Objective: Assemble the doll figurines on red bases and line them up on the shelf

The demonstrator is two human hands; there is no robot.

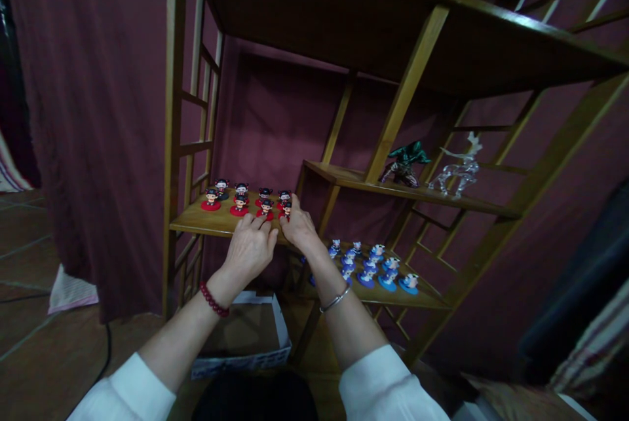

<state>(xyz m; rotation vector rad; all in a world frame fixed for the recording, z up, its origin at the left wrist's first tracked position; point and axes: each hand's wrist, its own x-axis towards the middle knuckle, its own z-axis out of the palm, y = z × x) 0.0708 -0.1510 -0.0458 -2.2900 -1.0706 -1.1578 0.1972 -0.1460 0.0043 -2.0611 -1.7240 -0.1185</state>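
Several small figurines on red bases stand in two rows on the left wooden shelf [204, 223]. My left hand [249, 244], with a red bead bracelet at its wrist, is at the shelf's front edge, its fingertips by the base of a front-row figurine [266, 209]. My right hand [297, 223], wearing a silver bangle, has its fingers around the rightmost front figurine [287, 209], which is partly covered by them. Behind it, another red-based figurine [284, 197] stands close to my right index finger.
Several blue and purple figurines [391, 264] stand on the lower right shelf [427, 298]. A dark green figure [409, 162] and a clear deer figure [459, 169] occupy the middle shelf [344, 175]. Below my arms lies an open box [282, 323]. A curtain [98, 133] hangs left.
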